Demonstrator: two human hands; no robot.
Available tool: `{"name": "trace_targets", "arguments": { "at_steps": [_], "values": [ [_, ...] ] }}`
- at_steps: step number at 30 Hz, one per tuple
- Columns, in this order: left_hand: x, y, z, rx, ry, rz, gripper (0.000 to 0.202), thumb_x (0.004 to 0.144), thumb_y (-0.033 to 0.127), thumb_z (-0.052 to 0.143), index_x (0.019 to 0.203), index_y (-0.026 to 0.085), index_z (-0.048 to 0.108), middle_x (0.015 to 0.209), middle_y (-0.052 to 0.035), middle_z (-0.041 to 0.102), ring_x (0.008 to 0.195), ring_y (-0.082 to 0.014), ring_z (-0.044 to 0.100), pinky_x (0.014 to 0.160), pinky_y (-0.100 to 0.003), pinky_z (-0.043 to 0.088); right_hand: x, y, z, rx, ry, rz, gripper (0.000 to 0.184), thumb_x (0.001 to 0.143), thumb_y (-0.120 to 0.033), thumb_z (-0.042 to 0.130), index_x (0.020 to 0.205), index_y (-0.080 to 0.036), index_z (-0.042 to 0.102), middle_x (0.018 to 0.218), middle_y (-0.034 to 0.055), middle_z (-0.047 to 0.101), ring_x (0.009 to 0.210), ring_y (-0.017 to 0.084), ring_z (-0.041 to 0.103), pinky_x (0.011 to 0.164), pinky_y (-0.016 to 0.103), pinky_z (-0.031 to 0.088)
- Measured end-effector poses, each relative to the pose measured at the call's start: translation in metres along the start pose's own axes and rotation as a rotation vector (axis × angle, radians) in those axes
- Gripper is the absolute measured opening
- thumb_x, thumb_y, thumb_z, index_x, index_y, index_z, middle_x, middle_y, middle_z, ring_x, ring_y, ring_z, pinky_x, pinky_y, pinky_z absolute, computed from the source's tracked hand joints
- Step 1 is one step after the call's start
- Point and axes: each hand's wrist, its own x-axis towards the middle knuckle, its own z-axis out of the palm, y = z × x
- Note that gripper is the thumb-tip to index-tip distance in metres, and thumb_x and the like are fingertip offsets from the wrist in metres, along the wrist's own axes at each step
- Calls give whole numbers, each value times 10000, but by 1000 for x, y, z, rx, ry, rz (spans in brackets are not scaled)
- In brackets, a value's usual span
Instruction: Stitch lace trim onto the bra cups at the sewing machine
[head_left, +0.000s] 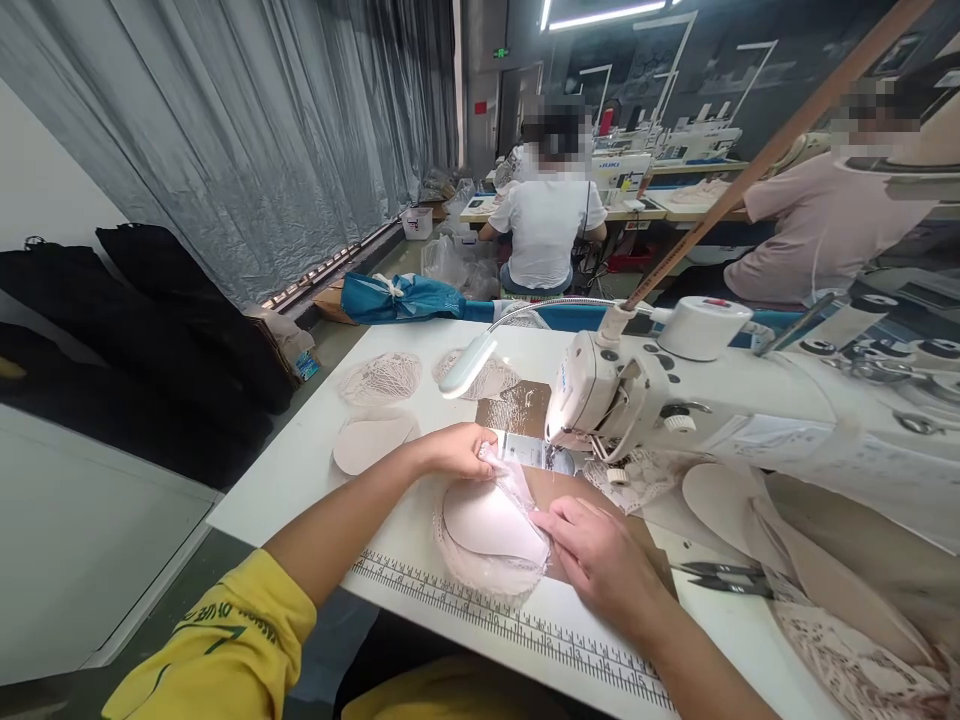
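A pale pink bra cup with a lace border lies in front of the sewing machine, its smooth inner side facing up. My left hand is closed, pinching the lace at the cup's top corner close to the metal needle plate. At the cup's right edge, the fingers of my right hand are closed on the folded lace; their tips partly hide it. The cup sits just short of the needle area. Light from a small lamp falls on the work.
Two lace pieces and a plain cup lie on the left. Thread snips and more cups with lace are at the right. A ruler strip runs along the front edge. Other people sit at machines ahead.
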Motion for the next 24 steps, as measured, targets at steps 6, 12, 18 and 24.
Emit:
{"name": "trace_targets", "arguments": {
  "at_steps": [6, 12, 18, 24],
  "values": [
    [-8, -7, -9, -311, -110, 154, 268, 677, 301, 690, 689, 155, 466, 678, 19, 530, 640, -108, 515, 593, -219, 388, 5, -3, -4, 328, 48, 116, 223, 874, -136, 409, 875, -201, 622, 935, 60, 595, 829, 174, 570, 691, 300, 475],
    [-21, 7, 4, -517, -184, 250, 286, 702, 276, 726, 702, 147, 471, 669, 42, 470, 596, -71, 432, 578, -208, 349, 18, -10, -1, 1038, -38, 440, 784, 765, -405, 674, 1421, -249, 274, 1459, 141, 370, 1282, 248, 439, 1019, 419, 411],
    [-17, 11, 13, -557, -230, 251, 391, 653, 367, 792, 891, 148, 572, 756, 15, 551, 648, -90, 491, 598, -215, 377, 25, -15, -7, 1341, -130, 481, 492, 783, -465, 626, 1171, -173, 550, 1092, 111, 656, 947, 230, 633, 800, 347, 510],
    [-3, -7, -7, -295, -148, 143, 385, 646, 441, 746, 642, 133, 515, 553, 62, 400, 527, -69, 393, 516, -203, 327, 12, -5, -7, 1031, -195, 624, 378, 783, -552, 565, 750, -177, 536, 570, -41, 498, 468, 93, 431, 419, 206, 312]
  ]
}}
